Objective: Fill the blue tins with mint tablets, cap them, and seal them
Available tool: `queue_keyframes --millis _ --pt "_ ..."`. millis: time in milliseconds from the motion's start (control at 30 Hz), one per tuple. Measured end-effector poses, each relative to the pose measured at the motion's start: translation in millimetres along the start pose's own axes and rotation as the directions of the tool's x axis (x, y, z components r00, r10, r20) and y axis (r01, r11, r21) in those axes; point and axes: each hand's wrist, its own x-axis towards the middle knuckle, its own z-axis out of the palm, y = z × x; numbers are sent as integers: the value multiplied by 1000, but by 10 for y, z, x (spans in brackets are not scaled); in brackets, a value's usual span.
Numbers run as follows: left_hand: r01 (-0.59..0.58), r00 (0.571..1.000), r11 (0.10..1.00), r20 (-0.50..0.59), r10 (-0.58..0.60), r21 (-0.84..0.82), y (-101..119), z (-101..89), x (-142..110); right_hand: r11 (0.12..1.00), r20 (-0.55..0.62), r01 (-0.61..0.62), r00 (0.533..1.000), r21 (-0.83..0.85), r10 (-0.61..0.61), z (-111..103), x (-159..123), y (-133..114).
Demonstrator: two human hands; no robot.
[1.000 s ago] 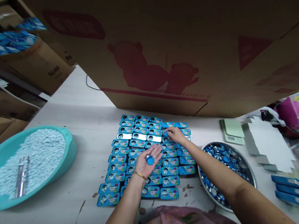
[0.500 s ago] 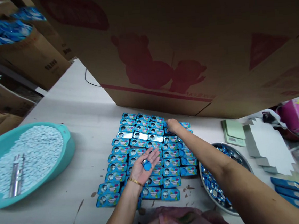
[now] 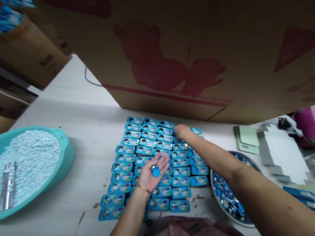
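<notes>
My left hand (image 3: pixel 152 171) is palm up over the rows of tins, its fingers stretched out. It holds small round blue caps (image 3: pixel 156 171) with silvery rims, lying on the palm. At the far end of the right-hand rows, my right hand (image 3: pixel 183 130) is closed, fingertips down against the tins; what they pinch is hidden. The small blue printed tins (image 3: pixel 149 135) lie in columns, many with a round window showing white pieces. Some tins on the right, such as one tin (image 3: pixel 198 181), have a blue round in that spot. My right forearm crosses a metal bowl (image 3: pixel 218 200) of similar caps.
A turquoise basin (image 3: pixel 67 155) of white tablets, with a metal scoop (image 3: pixel 7 188) in it, stands left. A big cardboard box (image 3: pixel 173 105) walls off the back. A green scale (image 3: pixel 247 139), white folded card (image 3: pixel 284 154) and blue boxes (image 3: pixel 309 200) lie right.
My right hand has moved slightly away from me, to the far end of the right-hand tins. My left hand has drawn a little back and left, still carrying the caps. The view has shifted slightly.
</notes>
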Motion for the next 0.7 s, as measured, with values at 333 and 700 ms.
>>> queue_keyframes --millis 333,700 --pt "-80 997 993 -16 79 -85 -10 78 76 949 -278 293 927 121 -251 250 -803 -62" --pt "-99 991 995 -83 101 32 -234 62 114 792 -450 572 777 212 -440 668 -1345 -117"
